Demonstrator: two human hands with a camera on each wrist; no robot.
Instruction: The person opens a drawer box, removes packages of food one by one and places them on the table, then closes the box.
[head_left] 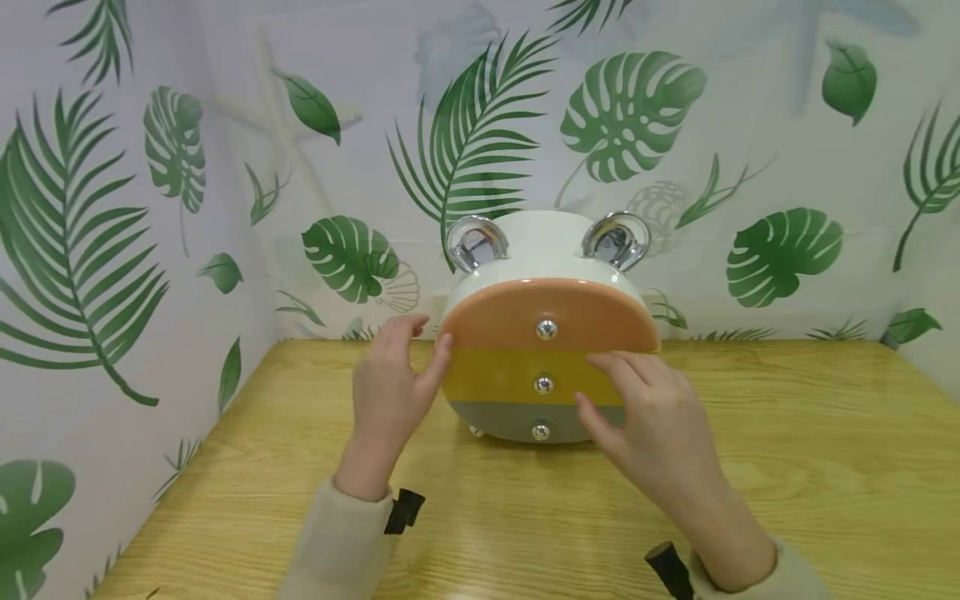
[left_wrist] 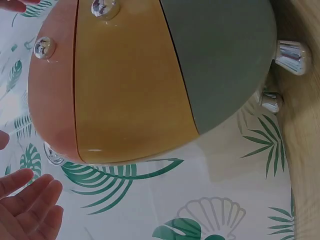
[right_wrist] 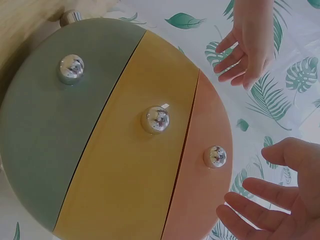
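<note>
A rounded white box with three drawers [head_left: 551, 250] stands on the wooden table, with two silver ring-shaped ears on top. Its front is banded: an orange drawer [head_left: 495, 321] on top, a yellow drawer [head_left: 487, 375] in the middle, a grey-green drawer [head_left: 495, 417] below, each with a round silver knob. All three drawers look closed. Beside the box's left edge is my left hand [head_left: 386, 387], fingers bent loosely and holding nothing. My right hand [head_left: 660, 425] hovers before the right part of the front, also holding nothing; its fingers are spread in the right wrist view.
The wooden table [head_left: 810, 467] reaches back to a leaf-printed cloth [head_left: 480, 108] right behind the box. Small silver feet [left_wrist: 292, 57] hold the box up. A black wrist mount [head_left: 405, 510] sits at the left sleeve, another [head_left: 669, 568] at the right.
</note>
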